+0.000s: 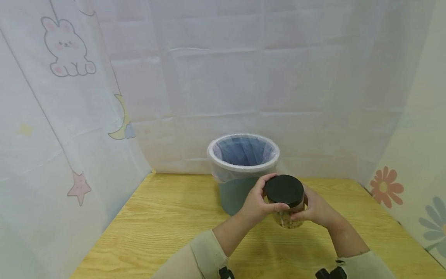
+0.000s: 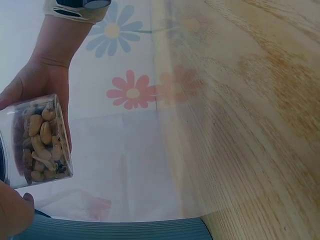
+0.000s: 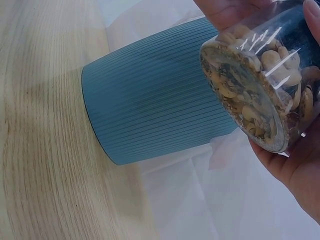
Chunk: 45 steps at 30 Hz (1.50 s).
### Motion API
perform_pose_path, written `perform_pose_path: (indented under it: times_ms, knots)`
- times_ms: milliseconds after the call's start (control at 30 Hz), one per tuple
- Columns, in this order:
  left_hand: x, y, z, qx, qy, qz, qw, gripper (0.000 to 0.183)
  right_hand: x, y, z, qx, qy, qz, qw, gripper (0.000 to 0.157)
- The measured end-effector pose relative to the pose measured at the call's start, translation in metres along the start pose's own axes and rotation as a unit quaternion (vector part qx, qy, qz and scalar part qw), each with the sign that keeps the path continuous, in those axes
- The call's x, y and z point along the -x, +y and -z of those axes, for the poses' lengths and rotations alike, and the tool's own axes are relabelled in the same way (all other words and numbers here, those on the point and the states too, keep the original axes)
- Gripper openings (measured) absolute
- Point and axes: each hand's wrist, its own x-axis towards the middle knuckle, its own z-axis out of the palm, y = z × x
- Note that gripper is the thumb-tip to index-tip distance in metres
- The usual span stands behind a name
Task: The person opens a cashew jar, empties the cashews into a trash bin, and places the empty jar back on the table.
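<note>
A clear round jar (image 1: 287,221) with a black lid (image 1: 285,189) is held between both hands above the table. Pale, curved nuts (image 2: 42,142) that look like cashews lie inside, with crumbs at the base. My left hand (image 1: 256,203) grips the jar's left side near the lid, its thumb across the front. From the right, my right hand (image 1: 318,209) holds the jar's body, thumb on the front. The jar's underside (image 3: 245,95) shows in the right wrist view, raised off the table. Fingers behind the jar are partly hidden.
Just behind the hands stands a blue-green ribbed bin (image 3: 155,95) with a white rim and a clear plastic liner (image 1: 223,170). The wood-grain table (image 1: 156,232) meets printed cloth walls (image 1: 296,77) at the back and sides.
</note>
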Motion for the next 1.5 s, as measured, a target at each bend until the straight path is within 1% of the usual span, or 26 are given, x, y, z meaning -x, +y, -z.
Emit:
perform_pose_path:
  times_ms: [133,267,467,700,833,1000,1133,1367,1433,1500]
  knots:
    - [-0.001,0.001,0.0,0.008,0.002,-0.013,0.9999,0.08,-0.001,0.002,0.0,0.008,0.001,-0.001,1.0,0.088]
    - [-0.002,0.003,0.001,0.015,0.003,-0.024,0.9996,0.084,0.0,0.002,0.0,0.025,0.006,-0.012,1.0,0.089]
    - [-0.001,0.005,0.003,0.015,0.009,-0.026,0.9995,0.086,0.001,0.002,0.0,0.017,0.003,-0.016,1.0,0.089]
    - [-0.001,0.005,0.005,0.017,-0.005,-0.037,0.9991,0.087,0.001,0.002,-0.001,0.008,-0.003,-0.014,1.0,0.087]
    - [-0.001,0.007,0.008,0.006,-0.01,-0.046,0.9989,0.091,0.001,0.001,-0.001,0.003,-0.009,-0.018,1.0,0.089]
    - [-0.002,0.008,0.012,-0.001,-0.006,-0.06,0.9982,0.096,0.001,0.0,0.002,0.013,-0.009,-0.004,1.0,0.091]
    - [-0.001,0.009,0.015,0.001,-0.009,-0.053,0.9986,0.095,0.001,0.0,0.004,0.025,-0.003,-0.003,1.0,0.094]
    - [0.002,0.012,0.022,-0.011,-0.007,-0.037,0.9992,0.095,0.001,0.001,0.006,0.013,-0.004,-0.018,1.0,0.089]
    - [0.002,0.013,0.026,-0.012,-0.013,-0.036,0.9992,0.094,0.001,0.001,0.006,0.015,-0.002,-0.017,1.0,0.09]
    - [0.003,0.014,0.029,-0.009,-0.028,-0.04,0.9988,0.092,0.001,0.001,0.007,0.019,0.003,-0.015,1.0,0.09]
